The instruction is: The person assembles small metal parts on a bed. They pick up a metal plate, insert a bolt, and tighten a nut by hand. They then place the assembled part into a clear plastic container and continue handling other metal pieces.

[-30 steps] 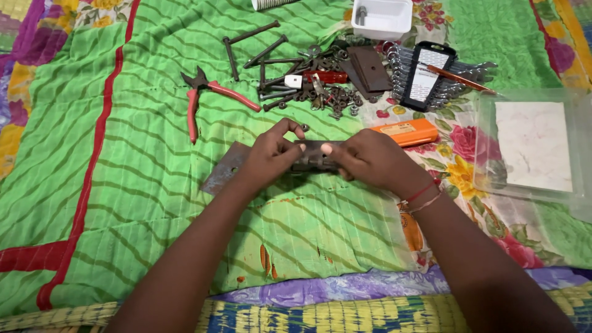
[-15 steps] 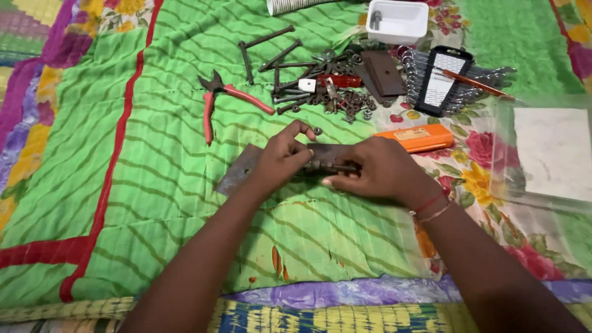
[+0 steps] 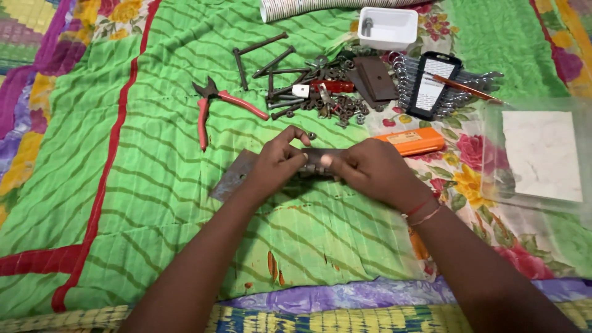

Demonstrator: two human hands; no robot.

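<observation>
Both hands are meeting over the middle of the green striped blanket [image 3: 154,203]. The left hand [image 3: 279,165] and the right hand [image 3: 369,166] are pinching a dark metal hinge [image 3: 316,158] between them, one at each end. The hinge is lying with its long side running left to right, so each hand is just as near to it as the other. The fingers of both hands are pressed together on the metal, and the right thumb is sitting on top. A flat rusty plate [image 3: 233,176] is lying on the blanket under the left wrist, touching the hinge or just beside it.

Toward the far edge of the blanket, red-handled pliers [image 3: 213,105] are resting left of a heap of bolts and nuts [image 3: 308,92]. A small white tub [image 3: 387,27] is sitting behind the heap. A black holder of spanners [image 3: 435,86] with a white label is lying to the right. A long orange box [image 3: 410,140] with a pale label is lying just behind the right hand. A clear plastic box [image 3: 536,154] is sitting by the right edge.
</observation>
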